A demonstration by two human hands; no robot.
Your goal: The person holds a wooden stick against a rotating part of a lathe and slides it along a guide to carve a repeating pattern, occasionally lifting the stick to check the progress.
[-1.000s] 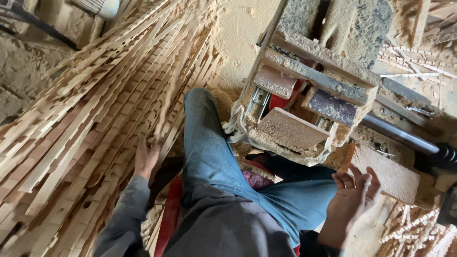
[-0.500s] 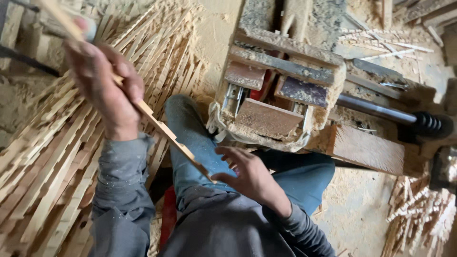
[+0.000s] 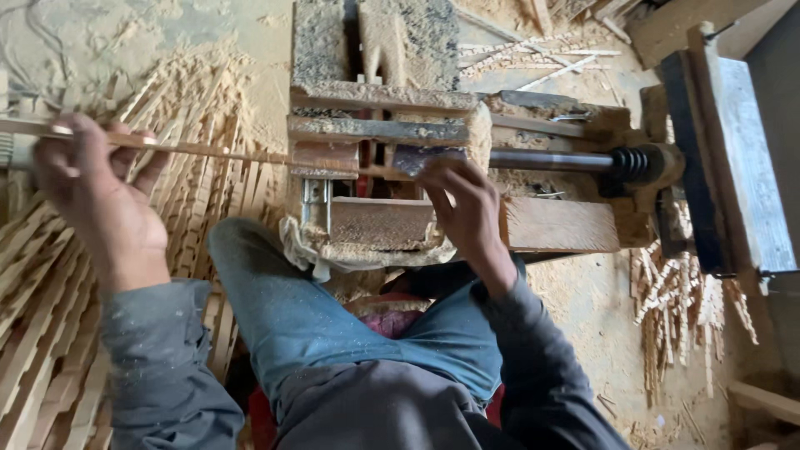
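Two hands share one long wooden strip (image 3: 217, 152), held level so it lines up with the sawdust-caked machine (image 3: 392, 167); left hand (image 3: 92, 200) wraps closed around its outer end, right hand (image 3: 462, 200) pinches the near end against the machine's frame, beside the steel shaft (image 3: 550, 160), with heaped strips (image 3: 50, 333) lying below

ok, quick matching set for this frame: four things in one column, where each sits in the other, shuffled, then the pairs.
Things:
1. left hand
2. right hand
3. metal rod with spring
4. heap of short cut sticks

Places:
A. on the floor at far right
B. at the middle of the wooden machine
C. far left, gripping the long thin wooden stick
D. running right out of the machine

Pairs: 1-C, 2-B, 3-D, 4-A
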